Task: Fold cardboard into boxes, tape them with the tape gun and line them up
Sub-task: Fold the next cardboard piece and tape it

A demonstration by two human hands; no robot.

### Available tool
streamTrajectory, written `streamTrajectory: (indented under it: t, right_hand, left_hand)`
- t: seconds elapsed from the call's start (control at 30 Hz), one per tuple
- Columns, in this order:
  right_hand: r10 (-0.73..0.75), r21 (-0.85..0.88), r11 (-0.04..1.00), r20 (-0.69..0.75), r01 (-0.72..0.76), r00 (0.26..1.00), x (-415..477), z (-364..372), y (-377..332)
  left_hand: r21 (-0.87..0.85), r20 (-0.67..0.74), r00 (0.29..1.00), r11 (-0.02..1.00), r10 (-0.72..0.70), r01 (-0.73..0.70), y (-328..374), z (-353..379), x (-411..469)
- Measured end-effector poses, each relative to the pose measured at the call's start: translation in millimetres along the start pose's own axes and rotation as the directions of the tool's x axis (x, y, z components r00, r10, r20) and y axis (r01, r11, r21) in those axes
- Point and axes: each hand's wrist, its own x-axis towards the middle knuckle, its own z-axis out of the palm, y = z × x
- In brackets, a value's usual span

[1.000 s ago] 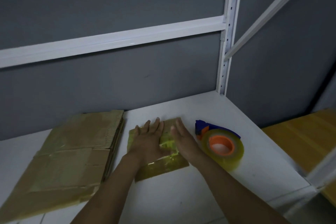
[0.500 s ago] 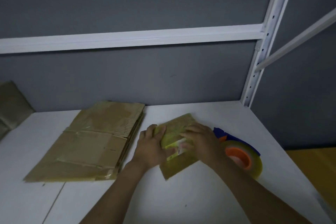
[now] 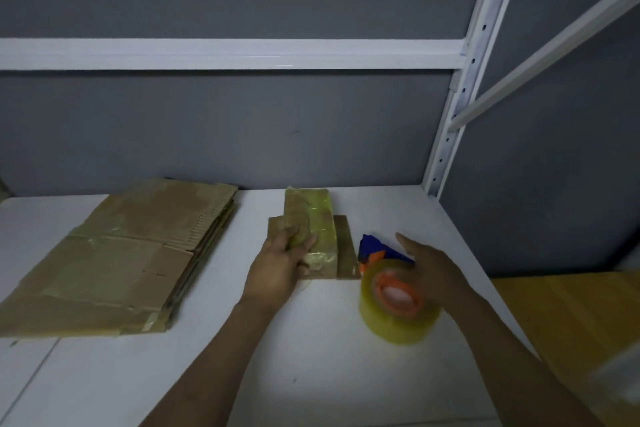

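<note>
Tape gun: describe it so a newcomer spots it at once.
On the white table, look right of the box, near the right hand. The tape gun has a blue handle and an orange-cored clear roll; its neighbours are brown.

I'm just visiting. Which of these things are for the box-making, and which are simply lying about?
For the job:
- taped cardboard piece, under the left hand
- tape gun, beside the right hand
- flat cardboard stack
- table, the work surface

Just there:
- rack
- yellow surface at the right
</note>
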Motion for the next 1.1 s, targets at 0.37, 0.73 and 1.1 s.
streamTrajectory:
  t: [0.37,0.73,1.1]
  right_hand:
    - [-0.053,0.345,0.919,-0.374,0.192,0.926,-21,-10,1]
    - [-0.403,0.638,0.620,-0.241,0.456,0.883,-10,-52,-38]
    - [-0.563,0.221,0.765,-0.228,0.605,0.794,4,-57,-47]
  left_hand:
    - [-0.368,-0.069,0.997,0.930,-0.021,-0.006,70,-21,4]
    - [-0.846,0.016,0.993,0.528,-0.117,0.076,100,-54,-1]
    - [-0.894,0.210,0.832,0.243,-0.514,0.376,86,-93,32]
